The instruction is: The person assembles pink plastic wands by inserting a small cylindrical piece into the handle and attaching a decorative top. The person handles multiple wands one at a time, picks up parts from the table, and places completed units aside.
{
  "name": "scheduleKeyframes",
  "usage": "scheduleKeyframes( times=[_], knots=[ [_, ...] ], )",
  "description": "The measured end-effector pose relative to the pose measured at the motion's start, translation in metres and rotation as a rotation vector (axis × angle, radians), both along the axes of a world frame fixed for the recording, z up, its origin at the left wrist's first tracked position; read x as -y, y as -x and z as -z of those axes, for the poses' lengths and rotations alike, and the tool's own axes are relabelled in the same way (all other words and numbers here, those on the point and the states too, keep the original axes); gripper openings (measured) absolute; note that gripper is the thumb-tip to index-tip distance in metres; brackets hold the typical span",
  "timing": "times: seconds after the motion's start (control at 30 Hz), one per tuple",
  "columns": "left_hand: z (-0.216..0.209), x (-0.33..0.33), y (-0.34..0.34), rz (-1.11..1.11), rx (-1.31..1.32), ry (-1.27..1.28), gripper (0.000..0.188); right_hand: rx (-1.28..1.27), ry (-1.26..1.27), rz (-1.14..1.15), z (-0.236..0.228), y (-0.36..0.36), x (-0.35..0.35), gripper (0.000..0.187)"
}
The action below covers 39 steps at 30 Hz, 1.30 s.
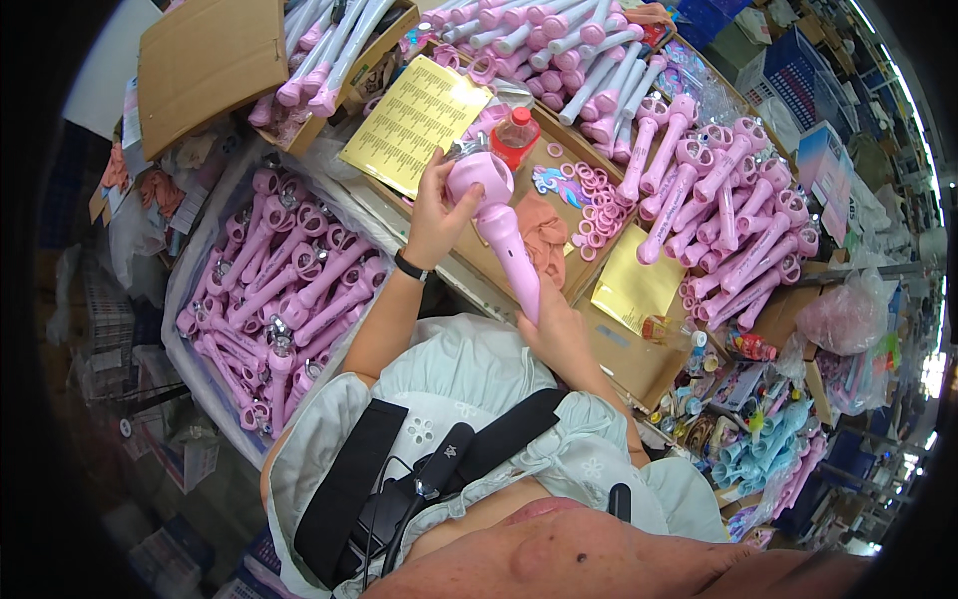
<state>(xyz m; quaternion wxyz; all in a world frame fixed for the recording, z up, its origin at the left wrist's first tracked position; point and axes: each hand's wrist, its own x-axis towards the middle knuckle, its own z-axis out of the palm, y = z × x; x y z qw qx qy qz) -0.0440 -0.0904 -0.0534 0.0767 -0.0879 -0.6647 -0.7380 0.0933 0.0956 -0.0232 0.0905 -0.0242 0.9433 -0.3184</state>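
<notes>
A pink toy wand (511, 255) with a round, hollow-looking head is held between my two hands, slanting down to the right over the work table. My left hand (436, 215) is closed on the round head, its thumb pressed on the near side. My right hand (559, 337) is wrapped round the lower end of the handle, with its fingers partly hidden. Just beyond the head stands a bottle (514, 140) with a red cap. A crumpled orange cloth (544, 240) lies beside the handle, and loose pink rings (602, 205) are scattered to its right.
A lined crate (180, 371) full of similar pink wands stands at left. More wands (733, 200) are heaped at right. White-and-pink sticks (569, 45) fill the far side. Yellow printed sheets (414, 125) lie on the table. A cardboard box (212, 75) is at far left.
</notes>
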Motion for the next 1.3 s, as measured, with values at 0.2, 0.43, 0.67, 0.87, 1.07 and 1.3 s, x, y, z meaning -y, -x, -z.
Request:
scheduleKeyframes(
  times=[0.2, 0.43, 0.67, 0.87, 1.07, 1.3],
  knots=[
    [0.002, -0.007, -0.011, -0.169, -0.096, -0.186, 0.064, -0.026, 0.057, 0.018, 0.000, -0.002, -0.001, 0.060],
    [-0.004, -0.002, -0.028, 0.413, 0.136, -0.863, 0.112, 0.049, 0.343, -0.092, -0.004, -0.003, -0.010, 0.060],
    [0.000, 0.010, -0.032, 0.351, -0.014, -0.754, 0.129, 0.566, 0.982, -0.315, -0.003, 0.013, -0.025, 0.048],
    [-0.001, 0.039, -0.036, -0.085, -0.082, -0.792, 0.098, 0.432, 1.166, -0.050, 0.056, 0.022, -0.041, 0.037],
    [-0.043, 0.108, -0.044, -0.157, -0.296, -0.611, 0.102, 0.177, 0.106, 0.569, 0.128, 0.022, -0.111, 0.024],
    [-0.034, 0.162, -0.057, -0.372, -0.184, -0.558, 0.080, -0.494, -0.571, 0.087, 0.174, 0.053, -0.077, 0.024]
  ],
)
